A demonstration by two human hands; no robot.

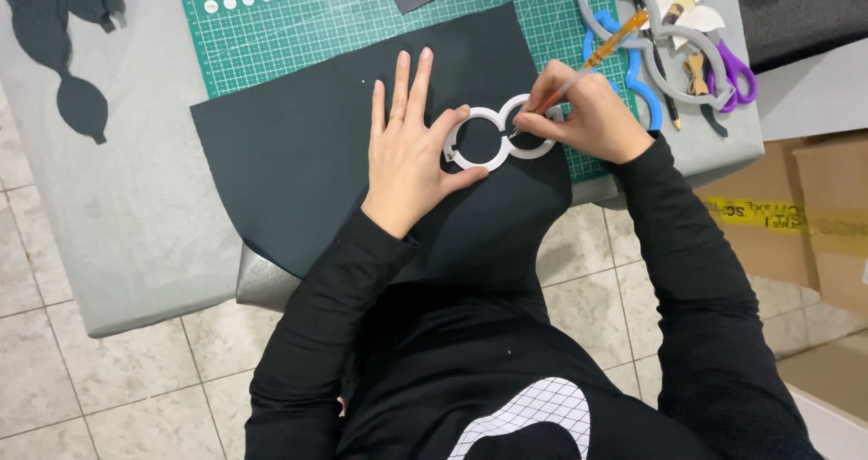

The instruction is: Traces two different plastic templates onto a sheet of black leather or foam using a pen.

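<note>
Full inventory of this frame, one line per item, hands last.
white template: 1, white, two joined rings, on the black sheet
black sheet: 1, black, over the mat and table edge
cutting mat: 1, green, gridded, table top
pen: 1, orange, tip inside the right ring
grey template: 1, grey, upper right
blue template: 1, blue, under the grey one
scissors: 1, purple handles, upper right
table: 1, grey
cardboard boxes: brown, right, on the floor
left hand: flat, pressing the white template
right hand: holding the pen

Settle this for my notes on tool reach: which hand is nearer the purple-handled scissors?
Right. The right hand holds a pen just left of the purple-handled scissors; the left hand lies farther left, pressing the white template.
</note>
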